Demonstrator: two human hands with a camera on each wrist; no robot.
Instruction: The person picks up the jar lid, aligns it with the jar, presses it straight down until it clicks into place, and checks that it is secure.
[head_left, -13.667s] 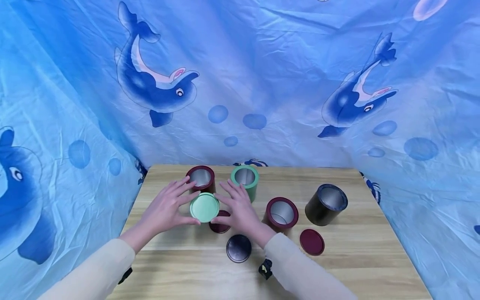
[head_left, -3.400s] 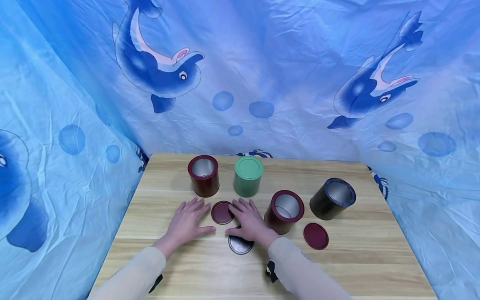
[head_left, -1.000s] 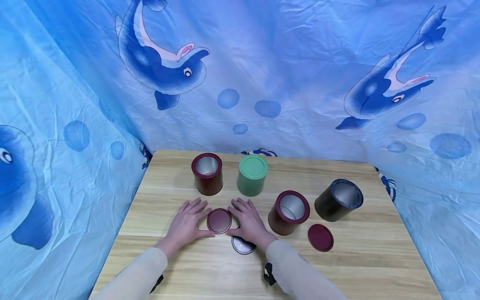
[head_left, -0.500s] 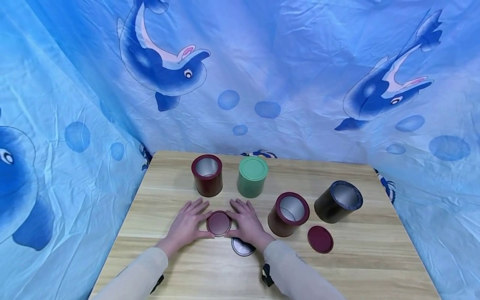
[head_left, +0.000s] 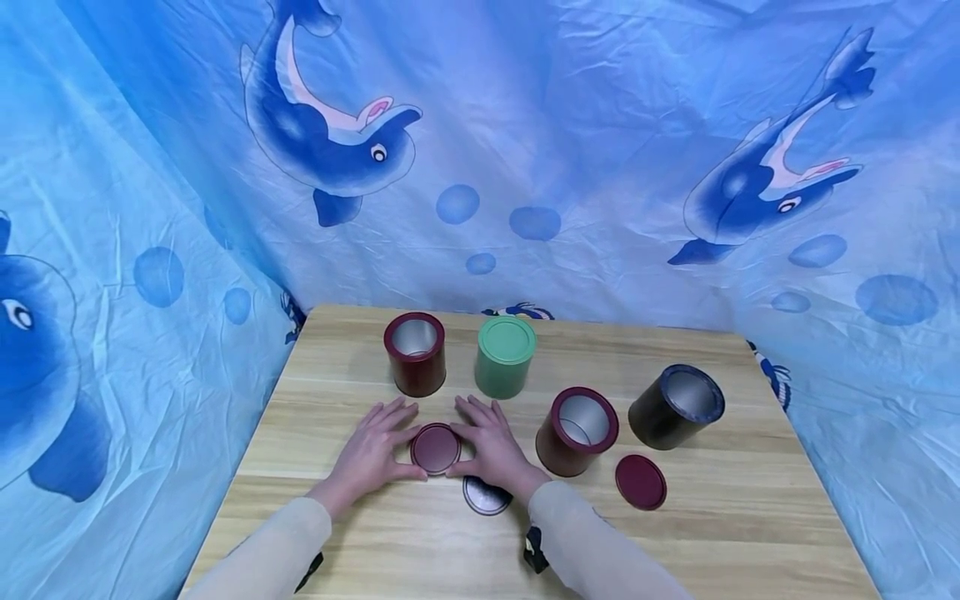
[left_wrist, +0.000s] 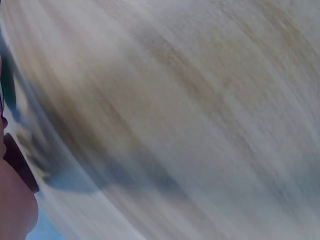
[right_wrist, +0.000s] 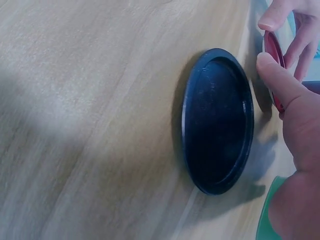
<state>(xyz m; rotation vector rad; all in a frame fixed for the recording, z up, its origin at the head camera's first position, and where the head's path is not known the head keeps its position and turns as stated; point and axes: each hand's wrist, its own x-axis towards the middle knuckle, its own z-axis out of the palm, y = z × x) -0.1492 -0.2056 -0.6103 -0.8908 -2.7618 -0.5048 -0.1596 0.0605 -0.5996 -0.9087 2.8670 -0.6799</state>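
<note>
In the head view, a dark red lid [head_left: 436, 449] sits between my two hands. My left hand [head_left: 372, 447] holds its left edge with thumb and index finger. On the opposite edge my right hand [head_left: 492, 447] grips it the same way. The right wrist view shows the red lid [right_wrist: 274, 49] edge-on over the table, its shadow underneath. A black lid [right_wrist: 217, 125] lies below the right hand, which partly covers it in the head view. Only a sliver of the left hand [left_wrist: 17, 205] shows in the left wrist view.
Behind the hands stand an open dark red can [head_left: 417, 375] and a green can [head_left: 504, 371] with its lid on. To the right are another open red can [head_left: 564, 450], an open black can [head_left: 660, 417] and a second red lid [head_left: 641, 482]. A blue dolphin-print curtain [head_left: 480, 150] surrounds the table.
Earlier both hands held the green lid, now on the green can. The hands then closed in on the red lid, which has moved slightly left and toward me.
</note>
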